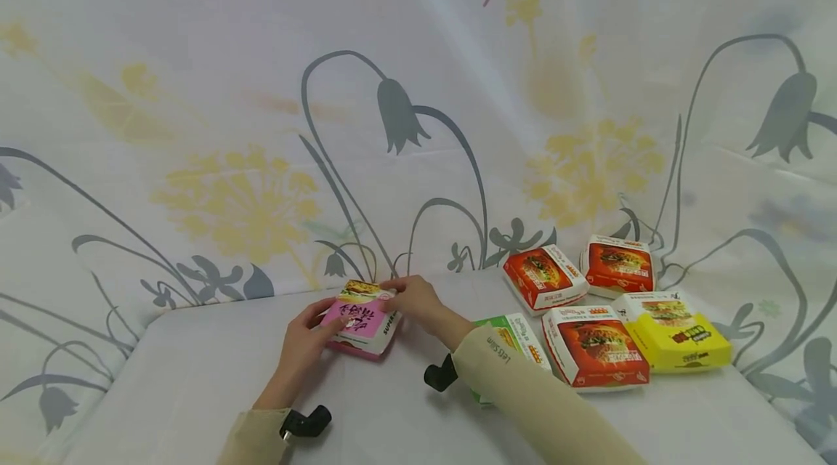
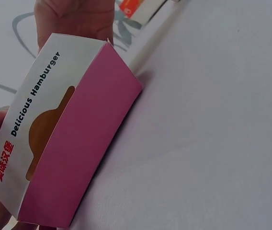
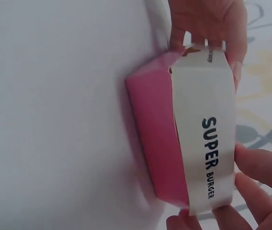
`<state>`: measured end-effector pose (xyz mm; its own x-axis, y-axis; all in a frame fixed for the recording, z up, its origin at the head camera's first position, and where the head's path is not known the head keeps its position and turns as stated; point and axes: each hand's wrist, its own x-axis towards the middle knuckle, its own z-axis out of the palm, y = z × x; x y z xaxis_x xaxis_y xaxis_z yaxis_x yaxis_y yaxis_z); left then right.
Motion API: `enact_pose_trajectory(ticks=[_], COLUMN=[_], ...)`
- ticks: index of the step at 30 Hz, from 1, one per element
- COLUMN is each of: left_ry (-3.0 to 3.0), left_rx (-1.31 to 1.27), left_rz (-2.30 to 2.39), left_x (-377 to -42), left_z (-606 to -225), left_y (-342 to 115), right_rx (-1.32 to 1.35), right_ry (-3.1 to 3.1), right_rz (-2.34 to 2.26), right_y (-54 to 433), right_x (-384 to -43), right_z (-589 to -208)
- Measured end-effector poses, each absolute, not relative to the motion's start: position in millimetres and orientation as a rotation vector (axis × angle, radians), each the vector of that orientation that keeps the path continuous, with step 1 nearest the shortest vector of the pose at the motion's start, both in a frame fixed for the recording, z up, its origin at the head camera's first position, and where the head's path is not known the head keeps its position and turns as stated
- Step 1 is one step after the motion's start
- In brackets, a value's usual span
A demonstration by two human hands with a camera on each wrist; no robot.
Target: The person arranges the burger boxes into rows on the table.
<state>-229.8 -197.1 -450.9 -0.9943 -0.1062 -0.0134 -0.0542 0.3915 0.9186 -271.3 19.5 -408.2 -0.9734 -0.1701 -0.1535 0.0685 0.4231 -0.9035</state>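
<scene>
A pink and white burger box (image 1: 363,318) sits on the white table, its lid closed. My left hand (image 1: 306,338) grips its left side, with the thumb over the printed top. At the far right corner, my right hand (image 1: 418,303) holds the lid edge between thumb and fingers. In the left wrist view, the box's side (image 2: 78,143) reads "Delicious Hamburger", and a brown rounded tab crosses it. The right wrist view shows the "SUPER BURGER" side (image 3: 205,129), with fingers of both hands around the two ends.
Right of the hands lie a green and white burger box (image 1: 516,338), partly behind the right sleeve, a yellow one (image 1: 686,341), and three red ones, the nearest red box (image 1: 598,349) beside the green. A flower-printed cloth (image 1: 405,182) hangs behind the table (image 1: 196,349).
</scene>
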Motion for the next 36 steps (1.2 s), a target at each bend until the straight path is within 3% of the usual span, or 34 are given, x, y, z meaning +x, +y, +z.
enact_pose_trajectory(ticks=[36], left_ry=[-2.584], left_rx=[0.219], left_rz=[-1.730], left_x=[-231], left_z=[-444], left_y=[-234], right_rx=[-0.009], right_ry=[2.456], right_rz=[-1.695], right_y=[-11], right_x=[-248], right_z=[-417])
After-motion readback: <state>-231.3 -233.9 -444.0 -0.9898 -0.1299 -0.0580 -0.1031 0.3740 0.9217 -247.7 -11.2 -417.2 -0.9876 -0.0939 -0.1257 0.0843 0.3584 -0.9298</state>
